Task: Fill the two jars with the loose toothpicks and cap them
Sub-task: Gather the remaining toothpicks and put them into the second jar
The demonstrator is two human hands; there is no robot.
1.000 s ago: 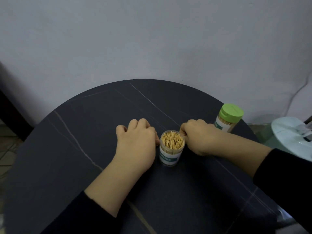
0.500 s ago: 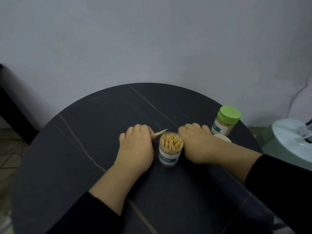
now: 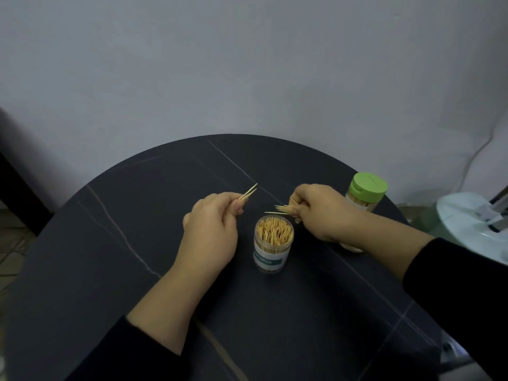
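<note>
An uncapped clear jar, packed with upright toothpicks, stands in the middle of the round dark table. Left of it, my left hand pinches two toothpicks that point up and away. Behind and right of the jar, my right hand grips a small bunch of toothpicks whose tips point left, just above the jar's far rim. A second jar with a green cap stands at the table's far right. A pale round lid peeks out under my right wrist.
A grey wall rises behind the table. A white and green round object stands off the table's right edge. Tiled floor shows at the left.
Both hands have lifted off the tabletop, each now holding toothpicks in the air. The left hand's toothpicks now stick up clearly; the right hand's bunch has come into sight.
</note>
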